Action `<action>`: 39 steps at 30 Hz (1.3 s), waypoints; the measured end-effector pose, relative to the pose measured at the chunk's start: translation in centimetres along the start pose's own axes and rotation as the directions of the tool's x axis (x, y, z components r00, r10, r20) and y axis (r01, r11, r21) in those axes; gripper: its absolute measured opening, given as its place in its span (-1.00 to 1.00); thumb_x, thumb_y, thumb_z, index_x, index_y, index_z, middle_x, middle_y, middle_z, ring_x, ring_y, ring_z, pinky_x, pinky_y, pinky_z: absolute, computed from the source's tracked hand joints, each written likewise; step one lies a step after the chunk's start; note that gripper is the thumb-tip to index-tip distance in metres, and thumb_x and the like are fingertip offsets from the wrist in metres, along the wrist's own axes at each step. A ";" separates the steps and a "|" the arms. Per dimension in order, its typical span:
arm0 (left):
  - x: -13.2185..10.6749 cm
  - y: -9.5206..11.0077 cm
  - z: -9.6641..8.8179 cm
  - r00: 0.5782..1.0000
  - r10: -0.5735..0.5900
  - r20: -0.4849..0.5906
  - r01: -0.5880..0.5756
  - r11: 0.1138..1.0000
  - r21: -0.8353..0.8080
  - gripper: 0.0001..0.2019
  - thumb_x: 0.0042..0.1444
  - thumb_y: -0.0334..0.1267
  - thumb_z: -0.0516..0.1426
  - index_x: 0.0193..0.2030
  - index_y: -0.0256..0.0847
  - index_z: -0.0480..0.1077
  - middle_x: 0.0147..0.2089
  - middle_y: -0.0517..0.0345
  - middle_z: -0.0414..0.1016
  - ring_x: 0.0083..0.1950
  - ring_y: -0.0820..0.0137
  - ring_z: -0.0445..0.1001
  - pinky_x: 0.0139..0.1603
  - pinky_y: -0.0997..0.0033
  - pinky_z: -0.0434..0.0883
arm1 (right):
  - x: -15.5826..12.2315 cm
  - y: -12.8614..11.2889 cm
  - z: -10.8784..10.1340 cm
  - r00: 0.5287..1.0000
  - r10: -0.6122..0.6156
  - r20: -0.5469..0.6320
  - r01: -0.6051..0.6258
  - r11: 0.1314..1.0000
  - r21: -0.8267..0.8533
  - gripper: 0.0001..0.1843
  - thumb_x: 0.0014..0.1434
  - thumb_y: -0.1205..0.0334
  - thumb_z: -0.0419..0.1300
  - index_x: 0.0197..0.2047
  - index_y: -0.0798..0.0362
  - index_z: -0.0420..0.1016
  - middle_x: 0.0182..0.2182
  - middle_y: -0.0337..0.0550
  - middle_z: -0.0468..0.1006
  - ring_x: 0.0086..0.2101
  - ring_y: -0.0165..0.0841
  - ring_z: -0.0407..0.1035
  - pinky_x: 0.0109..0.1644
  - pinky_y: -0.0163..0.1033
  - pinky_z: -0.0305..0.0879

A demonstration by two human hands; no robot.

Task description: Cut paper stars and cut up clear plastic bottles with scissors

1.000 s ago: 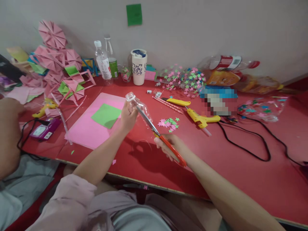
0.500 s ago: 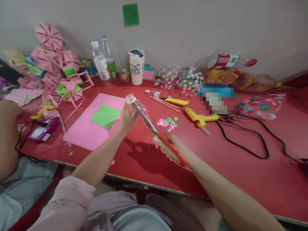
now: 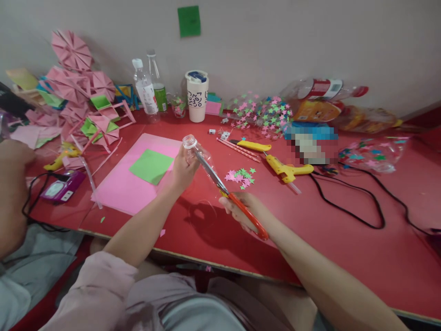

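Scissors (image 3: pixel 227 193) lie between bottle (image 3: pixel 196 154) and stars (image 3: pixel 241 177).

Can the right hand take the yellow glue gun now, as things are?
Probably not at once: the right hand is shut on the scissors, whose blades are at the clear bottle. The yellow glue gun lies uncovered on the table just beyond.
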State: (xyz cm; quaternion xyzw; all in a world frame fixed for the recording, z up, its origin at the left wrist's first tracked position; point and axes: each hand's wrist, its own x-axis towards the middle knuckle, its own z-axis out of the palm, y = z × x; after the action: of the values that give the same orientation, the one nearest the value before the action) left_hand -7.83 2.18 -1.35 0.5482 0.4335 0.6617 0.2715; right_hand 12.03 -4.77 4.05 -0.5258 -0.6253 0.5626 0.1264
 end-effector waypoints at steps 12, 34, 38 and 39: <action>-0.1 0.3 0.0 0.997 0.065 -0.032 -0.065 0.998 -0.006 -0.81 0.04 -0.25 0.16 -0.19 -0.15 0.31 -0.29 0.20 0.48 -0.27 0.43 0.47 -0.14 0.32 0.40 | 0.2 0.5 0.1 0.996 -0.057 -0.069 0.050 0.994 -0.093 -0.51 0.09 -0.18 0.13 -0.59 0.02 0.16 -0.75 -0.41 0.10 -0.76 -0.57 -0.01 -0.71 -0.37 -0.06; 0.4 -0.2 0.2 0.928 -0.350 0.125 0.372 0.857 -0.357 -0.61 -0.01 -0.02 0.24 -0.11 -0.08 0.25 -0.18 0.09 0.47 -0.18 0.30 0.55 -0.15 0.18 0.49 | 1.4 -0.2 -0.8 0.991 0.006 -0.134 0.003 0.998 0.067 -0.48 -0.02 -0.29 0.18 -0.55 0.02 0.21 -0.83 -0.45 0.12 -0.82 -0.53 0.07 -0.74 -0.38 0.07; 0.1 0.2 0.5 0.905 -0.369 0.212 0.423 0.836 -0.350 -0.64 0.01 -0.03 0.23 -0.11 -0.06 0.26 -0.16 0.08 0.48 -0.20 0.27 0.57 -0.22 0.16 0.52 | 1.8 0.2 -0.9 0.992 0.017 -0.124 -0.014 1.000 0.026 -0.48 -0.03 -0.28 0.20 -0.55 0.01 0.20 -0.81 -0.43 0.13 -0.80 -0.52 0.07 -0.71 -0.35 0.05; 0.0 0.3 0.5 0.903 -0.368 0.222 0.425 0.837 -0.343 -0.64 0.02 -0.02 0.23 -0.11 -0.07 0.27 -0.17 0.08 0.48 -0.21 0.27 0.57 -0.24 0.17 0.53 | 1.9 0.3 -0.9 0.991 0.018 -0.136 -0.015 1.000 0.018 -0.48 -0.03 -0.28 0.20 -0.54 0.01 0.20 -0.80 -0.43 0.13 -0.80 -0.52 0.07 -0.70 -0.34 0.05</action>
State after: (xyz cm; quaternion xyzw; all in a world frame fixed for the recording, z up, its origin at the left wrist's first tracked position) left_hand -7.35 2.20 -1.11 0.4296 0.3786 0.6204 0.5359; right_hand 12.08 -2.80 3.33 -0.5671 -0.6060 0.5317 0.1686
